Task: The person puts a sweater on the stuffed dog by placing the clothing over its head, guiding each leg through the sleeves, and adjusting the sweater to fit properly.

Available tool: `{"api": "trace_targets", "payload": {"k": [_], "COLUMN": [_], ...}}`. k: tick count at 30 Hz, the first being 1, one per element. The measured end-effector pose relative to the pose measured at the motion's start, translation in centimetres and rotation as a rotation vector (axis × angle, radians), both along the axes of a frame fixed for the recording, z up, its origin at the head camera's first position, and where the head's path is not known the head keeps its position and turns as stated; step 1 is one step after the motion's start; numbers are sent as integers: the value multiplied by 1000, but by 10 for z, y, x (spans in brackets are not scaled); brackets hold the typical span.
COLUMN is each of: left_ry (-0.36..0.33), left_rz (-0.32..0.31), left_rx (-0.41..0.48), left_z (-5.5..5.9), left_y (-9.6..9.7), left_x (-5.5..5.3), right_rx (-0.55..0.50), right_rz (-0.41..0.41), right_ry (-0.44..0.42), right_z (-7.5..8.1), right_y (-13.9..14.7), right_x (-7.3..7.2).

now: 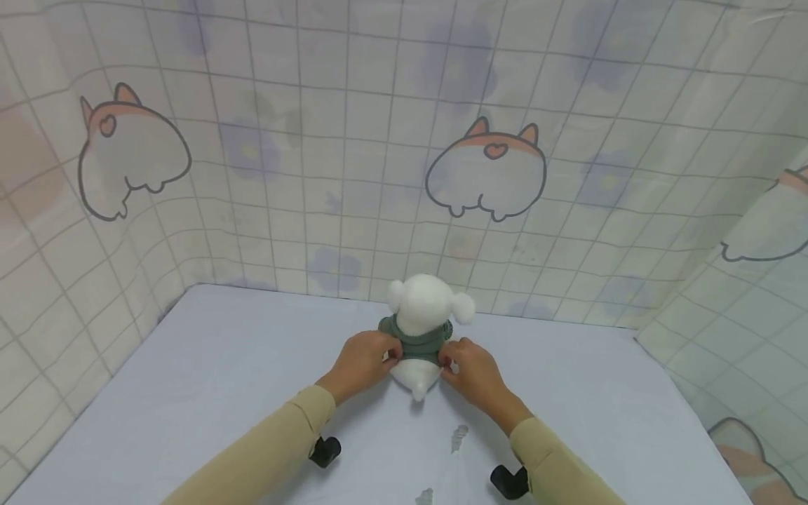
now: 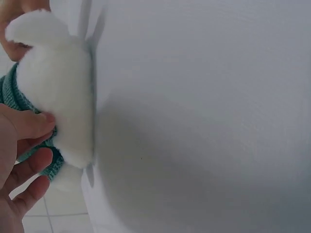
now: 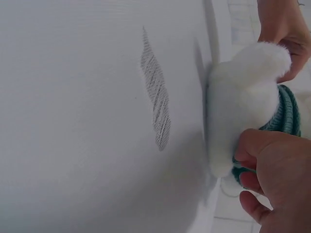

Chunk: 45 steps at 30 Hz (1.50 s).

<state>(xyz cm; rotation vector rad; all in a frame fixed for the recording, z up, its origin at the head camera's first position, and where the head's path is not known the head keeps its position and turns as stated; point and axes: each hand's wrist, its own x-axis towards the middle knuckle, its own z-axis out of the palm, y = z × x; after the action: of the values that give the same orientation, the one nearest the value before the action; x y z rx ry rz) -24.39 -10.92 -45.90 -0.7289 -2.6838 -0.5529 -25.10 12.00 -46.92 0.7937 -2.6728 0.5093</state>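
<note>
A white plush toy [image 1: 424, 301] with floppy ears and a short tail sits upright on the table, its back towards me. It wears a knitted green sweater [image 1: 419, 345]. My left hand [image 1: 362, 361] pinches the sweater's lower edge at the toy's left side. On the other side, my right hand [image 1: 477, 372] pinches the same hem between thumb and forefinger. In the left wrist view, the thumb [image 2: 36, 124] presses on the knit beside the white fur [image 2: 60, 97]. The right wrist view shows the other fingers [image 3: 253, 206] loosely bent. The toy's face is hidden.
A pale cloth covers the table [image 1: 240, 365], with grey patches [image 1: 459, 438] near the front. Behind and at both sides hangs a gridded curtain [image 1: 353, 175] printed with cartoon animals. Black devices [image 1: 325, 452] stick out by both sleeves.
</note>
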Motion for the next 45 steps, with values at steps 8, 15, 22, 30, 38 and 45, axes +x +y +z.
{"api": "trace_targets", "payload": {"k": [8, 15, 22, 30, 38, 45], "left_ry": [7, -114, -124, -184, -293, -332], "left_rz": [-58, -123, -94, -75, -86, -10], "left_rx": [-85, -135, -76, -17, 74, 253], "left_z": [-1, -15, -16, -11, -2, 6], "left_y": [-1, -4, -6, -7, -13, -16], "left_x": [7, 4, 5, 4, 3, -2], "right_rx": [136, 186, 148, 6, -152, -379], "right_rz": [36, 87, 71, 9, -4, -64], "right_ry": [25, -3, -66, -97, -95, -140], "right_z": [-11, -13, -13, -15, 0, 9], "right_y": [1, 1, -1, -2, -2, -3], "right_x": [5, 11, 12, 19, 18, 8]}}
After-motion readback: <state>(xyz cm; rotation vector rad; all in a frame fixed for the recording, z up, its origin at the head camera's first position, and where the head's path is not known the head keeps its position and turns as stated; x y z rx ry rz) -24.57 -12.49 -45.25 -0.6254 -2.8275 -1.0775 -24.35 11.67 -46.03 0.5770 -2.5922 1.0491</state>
